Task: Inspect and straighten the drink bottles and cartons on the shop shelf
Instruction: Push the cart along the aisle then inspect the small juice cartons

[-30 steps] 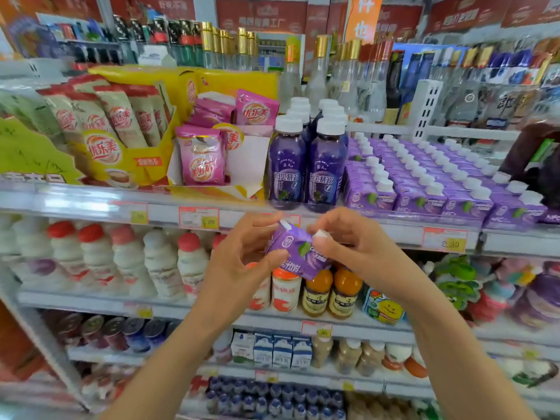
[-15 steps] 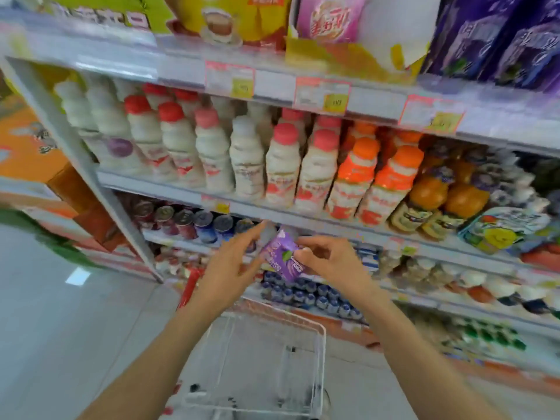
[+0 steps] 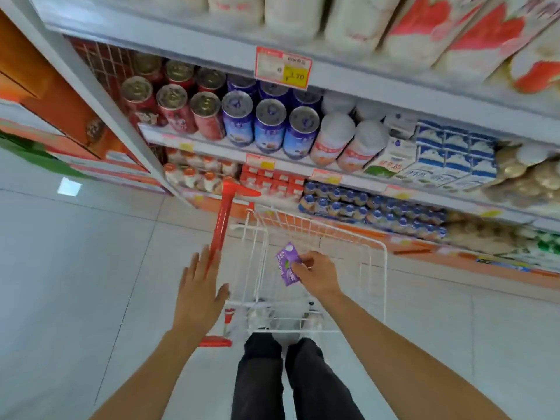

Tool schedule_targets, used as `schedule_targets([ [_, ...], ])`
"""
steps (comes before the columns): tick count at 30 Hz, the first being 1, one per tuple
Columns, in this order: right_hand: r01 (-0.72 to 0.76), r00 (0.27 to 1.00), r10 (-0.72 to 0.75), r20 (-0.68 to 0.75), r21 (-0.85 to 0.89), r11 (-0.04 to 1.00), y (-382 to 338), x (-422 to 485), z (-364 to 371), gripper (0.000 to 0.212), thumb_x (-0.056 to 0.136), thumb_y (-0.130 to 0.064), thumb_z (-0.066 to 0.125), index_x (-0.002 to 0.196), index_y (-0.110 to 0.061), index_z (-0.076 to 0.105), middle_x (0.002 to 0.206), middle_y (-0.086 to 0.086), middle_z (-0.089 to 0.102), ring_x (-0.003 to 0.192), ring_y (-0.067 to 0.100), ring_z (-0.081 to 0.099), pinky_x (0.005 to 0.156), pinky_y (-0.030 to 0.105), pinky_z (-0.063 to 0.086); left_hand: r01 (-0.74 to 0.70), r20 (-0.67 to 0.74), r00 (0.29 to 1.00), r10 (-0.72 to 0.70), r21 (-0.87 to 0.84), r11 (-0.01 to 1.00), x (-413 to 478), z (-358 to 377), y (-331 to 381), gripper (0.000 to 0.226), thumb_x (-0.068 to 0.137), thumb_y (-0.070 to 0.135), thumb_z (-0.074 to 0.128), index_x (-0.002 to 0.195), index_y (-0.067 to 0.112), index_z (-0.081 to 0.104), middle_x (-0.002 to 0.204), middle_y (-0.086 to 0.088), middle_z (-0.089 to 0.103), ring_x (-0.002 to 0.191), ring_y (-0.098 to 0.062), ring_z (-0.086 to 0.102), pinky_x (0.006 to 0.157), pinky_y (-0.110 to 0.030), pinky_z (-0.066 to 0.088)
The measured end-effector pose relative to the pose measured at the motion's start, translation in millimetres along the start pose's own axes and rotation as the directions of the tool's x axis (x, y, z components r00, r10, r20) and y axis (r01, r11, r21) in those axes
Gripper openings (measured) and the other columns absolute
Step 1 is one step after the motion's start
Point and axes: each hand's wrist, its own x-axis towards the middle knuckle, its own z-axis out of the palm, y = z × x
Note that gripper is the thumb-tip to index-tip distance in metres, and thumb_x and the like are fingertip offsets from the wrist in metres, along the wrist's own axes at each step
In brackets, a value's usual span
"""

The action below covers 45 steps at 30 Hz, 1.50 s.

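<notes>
Your right hand [image 3: 318, 275] pinched the small purple carton [image 3: 287, 265] at its right edge, fingers curled on it, holding it tilted over the white wire trolley basket [image 3: 385, 262]. Your left hand [image 3: 200, 286] lay flat with its fingers spread, gripping nothing, apart from the carton, over the trolley's red post [image 3: 222, 216]. Blue cans [image 3: 269, 125] stood on the shelf [image 3: 363, 83] beyond.

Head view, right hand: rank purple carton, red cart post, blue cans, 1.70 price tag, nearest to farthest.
1. purple carton: pinched in the right hand itself.
2. red cart post: to the hand's left, low by the floor.
3. blue cans: on the shelf beyond the cart, up and left.
4. 1.70 price tag: on the shelf edge above those cans.
</notes>
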Motion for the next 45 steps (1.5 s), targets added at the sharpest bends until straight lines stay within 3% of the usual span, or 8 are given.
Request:
schedule_targets([
  [4,-0.139,0.99,0.141,0.021,-0.08,0.987,51,44,62,0.014,0.093,-0.023,0.061,0.092,-0.009,0.061,0.08,0.001,0.058,0.074,0.016,0.052,0.057,0.026,0.034,-0.089,-0.042,0.995,0.087,-0.05,0.995,-5,26,-21,0.065,0.104,0.046,0.019,0.158,0.011,0.014,0.165,-0.009,0.013,0.15,-0.03,0.021,0.117,-0.047,0.027],
  [9,-0.242,0.97,0.244,-0.012,-0.175,0.954,100,107,126,0.046,0.097,-0.032,0.056,0.058,-0.011,0.047,0.051,-0.001,0.042,0.048,0.012,0.042,0.043,0.024,0.024,-0.146,-0.179,0.977,0.113,-0.179,0.973,-3,42,-22,0.063,0.104,0.033,0.033,0.159,0.017,0.008,0.167,-0.002,0.005,0.148,-0.029,0.028,0.111,-0.054,0.039],
  [13,-0.291,0.956,0.293,-0.011,-0.162,0.943,133,149,180,0.036,0.094,-0.035,0.059,0.087,0.0,0.063,0.07,0.008,0.056,0.069,0.024,0.055,0.053,0.026,0.032,-0.158,-0.204,0.972,0.117,-0.198,0.967,-2,48,-25,0.064,0.102,0.024,0.037,0.159,0.017,0.009,0.167,0.002,0.001,0.147,-0.03,0.03,0.107,-0.057,0.042],
  [21,-0.31,0.914,0.356,0.194,-0.23,0.923,151,164,211,0.038,0.092,-0.023,0.064,0.12,0.001,0.057,0.104,0.016,0.061,0.109,0.036,0.062,0.073,0.028,0.036,-0.138,-0.213,0.973,0.09,-0.223,0.965,-4,50,-25,0.06,0.105,0.031,0.031,0.159,0.023,0.005,0.166,0.009,-0.003,0.142,-0.031,0.04,0.102,-0.055,0.048],
  [29,0.139,0.988,-0.151,0.031,0.249,0.959,68,77,149,0.041,0.102,-0.024,0.051,0.142,-0.017,0.045,0.145,0.001,0.047,0.128,0.015,0.049,0.104,0.023,0.037,-0.114,-0.155,0.986,0.067,-0.319,0.941,-3,49,-14,0.061,0.104,0.039,0.026,0.158,0.03,-0.002,0.165,0.015,-0.001,0.148,0.003,0.012,0.115,-0.037,0.029],
  [35,0.356,0.922,-0.378,0.085,0.202,0.913,12,-17,145,0.058,0.101,-0.051,0.036,0.151,-0.043,0.009,0.165,-0.016,0.004,0.15,0.0,0.004,0.12,0.02,0.007,-0.188,-0.163,0.975,0.152,-0.239,0.953,19,8,-20,0.045,0.105,0.028,0.027,0.144,0.016,0.047,0.151,-0.004,0.045,0.142,-0.022,0.038,0.114,-0.055,0.036],
  [40,0.33,0.944,-0.326,0.053,-0.103,0.938,0,-47,183,0.069,0.094,-0.064,0.004,0.151,-0.033,-0.02,0.16,-0.011,-0.027,0.149,0.012,-0.023,0.125,0.04,0.0,-0.546,0.057,0.837,0.544,0.148,0.825,90,-22,-40,0.05,0.105,0.027,0.023,0.15,0.013,0.04,0.161,-0.011,0.027,0.15,-0.029,0.02,0.12,-0.048,0.019],
  [45,0.194,0.957,-0.202,-0.209,-0.055,0.979,-13,-58,235,0.056,0.107,-0.041,0.013,0.157,-0.025,-0.008,0.165,-0.003,-0.015,0.151,0.014,-0.016,0.124,0.042,-0.002,-0.772,0.289,0.633,0.718,0.303,0.559,142,-38,-55,0.06,0.106,0.046,0.011,0.147,0.02,0.047,0.161,-0.013,0.027,0.151,-0.032,0.016,0.118,-0.058,0.018],
])
